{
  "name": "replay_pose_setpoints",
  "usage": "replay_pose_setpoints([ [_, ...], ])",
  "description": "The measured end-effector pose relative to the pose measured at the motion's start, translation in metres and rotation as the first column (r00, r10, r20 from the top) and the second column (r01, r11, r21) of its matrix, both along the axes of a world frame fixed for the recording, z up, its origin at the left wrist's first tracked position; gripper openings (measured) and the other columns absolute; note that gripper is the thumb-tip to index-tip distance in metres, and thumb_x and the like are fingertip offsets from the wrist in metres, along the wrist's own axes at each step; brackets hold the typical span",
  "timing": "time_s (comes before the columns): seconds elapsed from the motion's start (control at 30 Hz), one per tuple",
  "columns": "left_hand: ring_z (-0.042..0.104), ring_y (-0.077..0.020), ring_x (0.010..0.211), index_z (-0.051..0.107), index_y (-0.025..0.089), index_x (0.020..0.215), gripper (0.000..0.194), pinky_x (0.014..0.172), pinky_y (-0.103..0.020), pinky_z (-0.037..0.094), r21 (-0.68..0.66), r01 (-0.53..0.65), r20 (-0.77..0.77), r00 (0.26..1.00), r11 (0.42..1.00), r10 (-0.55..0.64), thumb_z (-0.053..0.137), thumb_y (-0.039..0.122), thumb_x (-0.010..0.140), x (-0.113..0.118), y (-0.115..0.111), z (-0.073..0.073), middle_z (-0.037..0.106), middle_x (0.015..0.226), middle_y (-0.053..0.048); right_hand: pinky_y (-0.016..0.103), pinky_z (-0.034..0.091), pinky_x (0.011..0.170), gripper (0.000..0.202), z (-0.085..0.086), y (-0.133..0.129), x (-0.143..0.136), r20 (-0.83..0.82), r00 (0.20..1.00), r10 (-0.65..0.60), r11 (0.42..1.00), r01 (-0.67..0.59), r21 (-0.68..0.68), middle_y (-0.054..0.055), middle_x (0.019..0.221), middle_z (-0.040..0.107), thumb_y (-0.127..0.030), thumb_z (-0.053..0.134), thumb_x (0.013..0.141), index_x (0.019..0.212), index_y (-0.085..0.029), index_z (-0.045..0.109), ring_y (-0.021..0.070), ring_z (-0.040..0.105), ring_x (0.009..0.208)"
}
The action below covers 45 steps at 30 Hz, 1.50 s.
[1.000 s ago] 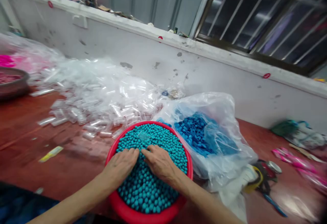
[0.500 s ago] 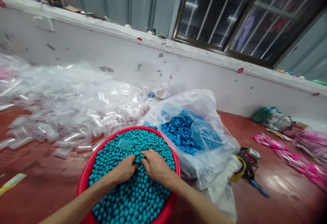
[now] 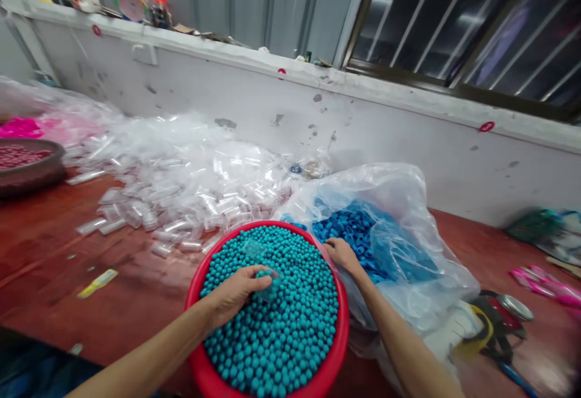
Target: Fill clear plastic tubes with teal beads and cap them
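While the left hand (image 3: 236,292) lay on the teal balls (image 3: 276,319), its fingers were curled around a small clear tube (image 3: 269,285) filled with teal, thumb and fingertips pinched on it. The right hand (image 3: 341,254) was well apart from the left, reaching over the basin's far right rim into the mouth of the plastic bag (image 3: 399,204); its fingers rested among the blue caps (image 3: 351,231), and whether they had closed on one could not be told.

Item: red basin (image 3: 338,349), round, heaped to the rim with teal balls, standing at the near edge of the red-brown table (image 3: 68,253).

Item: clear plastic bag, open, touching the basin on its right, holding blue caps.

Item: heap of clear tubes (image 3: 181,174), lying loose behind and to the left of the basin, against the white wall (image 3: 385,126).

Item: dark bowl (image 3: 27,168) at far left, holding dark red contents, with pink material beside it.

Item: yellow strip (image 3: 97,283), flat on the table left of the basin.

Item: tape rolls and small oddments (image 3: 492,319), right of the bag, blurred.
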<state>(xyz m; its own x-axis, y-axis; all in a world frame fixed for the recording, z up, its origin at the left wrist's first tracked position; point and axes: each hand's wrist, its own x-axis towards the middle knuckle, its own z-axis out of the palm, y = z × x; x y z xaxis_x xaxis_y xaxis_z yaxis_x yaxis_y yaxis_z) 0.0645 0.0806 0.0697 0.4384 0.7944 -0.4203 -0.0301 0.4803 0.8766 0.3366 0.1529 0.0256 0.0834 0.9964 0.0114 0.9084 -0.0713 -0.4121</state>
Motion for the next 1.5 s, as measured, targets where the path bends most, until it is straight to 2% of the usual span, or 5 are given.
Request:
replay_pose_setpoints([
  [0.3,0.052,-0.0179,0.082,0.059,0.015,0.091,0.029,0.075,-0.028,0.038,0.422,0.137,-0.402,0.915,0.896,0.049,0.051,0.032,0.069,0.005,-0.001,0.004,0.061,0.083,-0.001,0.027,0.042,0.074,0.035,0.033,-0.024,-0.022,-0.117,0.991,0.060,0.939,-0.017,0.343,0.008,0.093,0.064,-0.034,0.031,0.089,0.112,-0.015,0.049,0.0182,0.059,0.084],
  [0.53,0.052,-0.0235,0.079,0.053,0.018,0.065,0.011,0.071,-0.033,0.034,0.369,0.343,-0.746,0.663,0.864,0.055,0.050,0.029,0.067,0.024,0.018,-0.011,0.057,0.071,-0.003,0.030,0.040,0.077,0.024,0.030,-0.057,-0.068,-0.128,0.957,0.259,0.959,-0.239,0.154,0.009,0.094,0.063,-0.025,0.037,0.087,0.098,-0.016,0.056,0.0207,0.057,0.089],
  [0.93,0.051,-0.0115,0.068,0.046,0.019,0.086,0.033,0.056,-0.021,0.035,0.124,0.213,-0.163,0.968,0.969,-0.192,0.049,0.048,0.071,0.013,0.019,-0.010,0.053,0.075,0.001,0.022,0.044,0.043,0.036,0.027,-0.062,-0.086,-0.674,0.676,0.298,0.900,-0.434,-0.037,-0.001,0.062,0.059,-0.030,0.029,0.089,0.119,-0.017,0.045,0.0128,0.055,0.048],
  [1.07,0.045,-0.0095,0.066,0.050,0.017,0.084,0.027,0.061,-0.021,0.033,0.162,0.076,0.021,0.997,0.984,-0.080,0.057,0.040,0.071,0.008,0.010,-0.008,0.050,0.072,0.002,0.036,0.047,0.079,0.037,0.028,-0.063,-0.089,-0.349,0.838,0.419,0.908,-0.387,0.160,0.011,0.097,0.063,-0.025,0.037,0.085,0.118,-0.014,0.051,0.0216,0.058,0.093],
  [1.5,0.040,-0.0102,0.063,0.047,0.017,0.077,0.014,0.056,-0.021,0.034,0.454,0.089,-0.290,0.956,0.886,0.052,0.047,0.031,0.076,0.009,-0.007,-0.005,0.041,0.066,0.004,0.034,0.047,0.080,0.032,0.044,-0.084,-0.096,-0.295,0.840,0.456,0.856,-0.324,0.402,0.008,0.096,0.065,-0.023,0.040,0.086,0.113,-0.019,0.057,0.0191,0.059,0.088],
])
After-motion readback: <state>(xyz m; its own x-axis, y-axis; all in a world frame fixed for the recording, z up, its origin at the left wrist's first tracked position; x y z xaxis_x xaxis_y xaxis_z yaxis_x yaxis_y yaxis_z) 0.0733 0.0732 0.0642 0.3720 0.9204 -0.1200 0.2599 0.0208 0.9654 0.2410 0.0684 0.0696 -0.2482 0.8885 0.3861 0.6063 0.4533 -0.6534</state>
